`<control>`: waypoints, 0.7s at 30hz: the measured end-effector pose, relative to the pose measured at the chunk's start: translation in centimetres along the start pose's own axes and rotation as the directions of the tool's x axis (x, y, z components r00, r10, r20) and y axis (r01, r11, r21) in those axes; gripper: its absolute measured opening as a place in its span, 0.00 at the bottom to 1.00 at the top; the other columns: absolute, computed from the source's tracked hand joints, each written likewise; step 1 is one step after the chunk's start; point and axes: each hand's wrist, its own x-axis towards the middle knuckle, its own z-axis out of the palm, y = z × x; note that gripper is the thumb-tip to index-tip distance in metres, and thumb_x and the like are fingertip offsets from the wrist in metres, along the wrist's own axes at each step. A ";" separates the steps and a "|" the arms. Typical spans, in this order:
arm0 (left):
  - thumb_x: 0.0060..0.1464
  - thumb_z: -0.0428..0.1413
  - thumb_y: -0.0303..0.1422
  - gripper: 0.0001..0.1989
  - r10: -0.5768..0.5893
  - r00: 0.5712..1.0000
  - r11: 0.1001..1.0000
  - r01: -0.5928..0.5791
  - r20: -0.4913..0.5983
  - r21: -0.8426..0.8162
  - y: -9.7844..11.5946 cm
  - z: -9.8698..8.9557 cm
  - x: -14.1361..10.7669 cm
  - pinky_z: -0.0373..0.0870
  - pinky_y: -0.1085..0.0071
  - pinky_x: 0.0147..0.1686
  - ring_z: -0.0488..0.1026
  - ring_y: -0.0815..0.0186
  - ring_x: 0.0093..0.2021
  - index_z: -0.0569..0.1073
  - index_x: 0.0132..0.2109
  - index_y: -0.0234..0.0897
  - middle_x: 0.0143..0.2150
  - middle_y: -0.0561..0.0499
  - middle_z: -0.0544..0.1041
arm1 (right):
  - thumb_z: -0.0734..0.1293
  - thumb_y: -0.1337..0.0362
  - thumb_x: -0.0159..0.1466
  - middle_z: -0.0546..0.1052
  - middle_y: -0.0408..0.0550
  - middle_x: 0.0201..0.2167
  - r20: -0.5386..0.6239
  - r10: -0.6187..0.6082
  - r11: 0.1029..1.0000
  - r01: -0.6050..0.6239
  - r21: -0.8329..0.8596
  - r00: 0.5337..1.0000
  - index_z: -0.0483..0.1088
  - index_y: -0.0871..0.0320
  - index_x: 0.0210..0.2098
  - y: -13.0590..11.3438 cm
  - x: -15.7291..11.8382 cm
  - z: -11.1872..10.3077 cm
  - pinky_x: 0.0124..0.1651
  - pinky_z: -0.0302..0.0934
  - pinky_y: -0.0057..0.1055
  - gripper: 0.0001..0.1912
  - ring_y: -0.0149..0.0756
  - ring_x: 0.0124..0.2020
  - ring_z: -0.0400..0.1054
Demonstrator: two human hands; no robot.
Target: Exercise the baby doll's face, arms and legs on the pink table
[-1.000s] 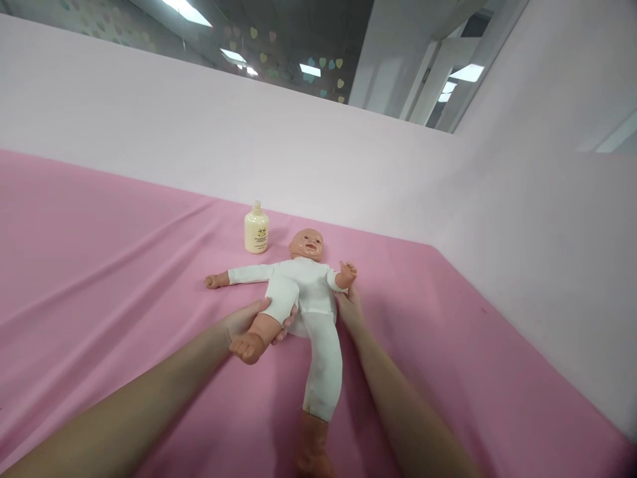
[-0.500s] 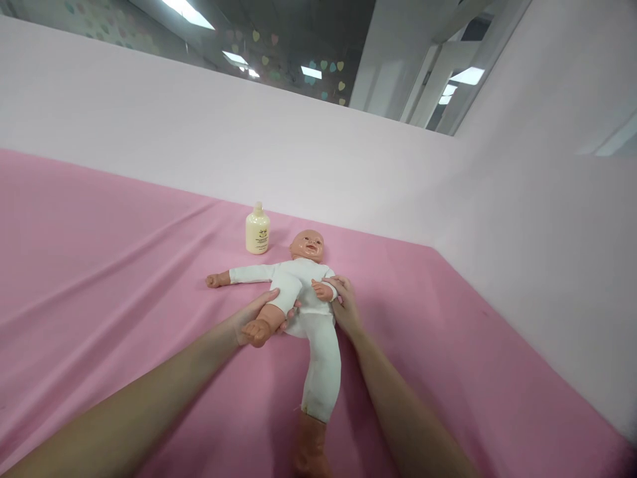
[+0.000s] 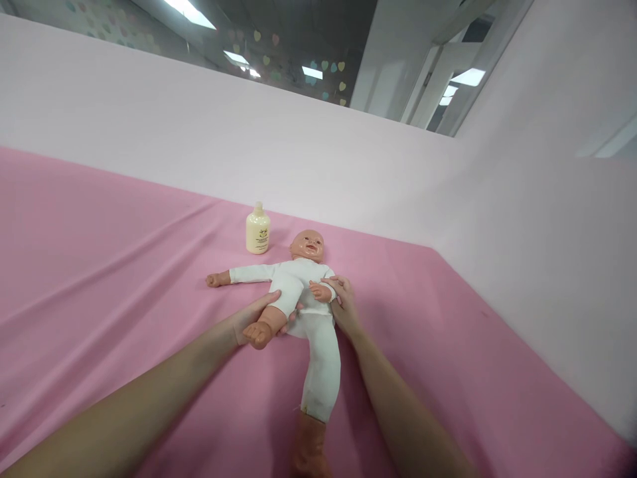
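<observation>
A baby doll [image 3: 304,292] in a white bodysuit lies on its back on the pink sheet [image 3: 124,265], head pointing away from me. My left hand [image 3: 249,317] grips the doll's bent leg just above its bare foot. At the doll's other side, my right hand [image 3: 342,307] holds the doll's arm folded in over its chest. The doll's second arm lies stretched out to the left, and its other leg reaches toward me.
A small cream bottle [image 3: 257,230] stands upright on the sheet just left of the doll's head. A pale pink wall [image 3: 348,172] runs behind and along the right edge of the sheet.
My right hand slid up the doll's side and folded its raised arm over the chest. My left hand pushed the bent leg a little closer to the body.
</observation>
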 end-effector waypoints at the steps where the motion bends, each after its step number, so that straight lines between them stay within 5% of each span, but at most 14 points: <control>1: 0.62 0.57 0.48 0.25 0.008 1.000 1.000 -0.008 -0.009 0.000 -0.1 0.0 0.0 0.70 0.73 0.30 0.72 0.70 0.26 0.74 0.52 0.29 0.36 0.46 0.77 | 0.59 0.72 0.64 0.68 0.52 0.55 0.003 -0.005 1.000 0.005 -0.005 1.000 0.75 0.47 0.57 0.0 0.0 0.0 0.66 0.57 0.44 0.26 0.41 0.60 0.62; 12: 0.60 0.58 0.49 0.26 -0.048 0.999 0.999 0.048 0.017 -0.011 0.0 -0.8 0.3 0.68 0.72 0.30 0.72 0.69 0.27 0.74 0.53 0.29 0.37 0.46 0.77 | 0.58 0.72 0.65 0.68 0.52 0.54 0.011 -0.013 0.998 0.013 -0.056 1.000 0.76 0.47 0.57 0.0 0.0 0.0 0.66 0.58 0.45 0.26 0.41 0.59 0.62; 21: 0.56 0.57 0.58 0.36 -0.041 0.974 0.995 0.021 0.221 0.094 -1.0 -2.6 1.2 0.58 0.72 0.22 0.69 0.68 0.21 0.71 0.58 0.31 0.33 0.48 0.76 | 0.56 0.74 0.66 0.67 0.51 0.56 0.039 -0.006 0.993 0.011 -0.118 0.999 0.73 0.44 0.61 0.1 -0.1 0.0 0.67 0.57 0.46 0.30 0.41 0.60 0.61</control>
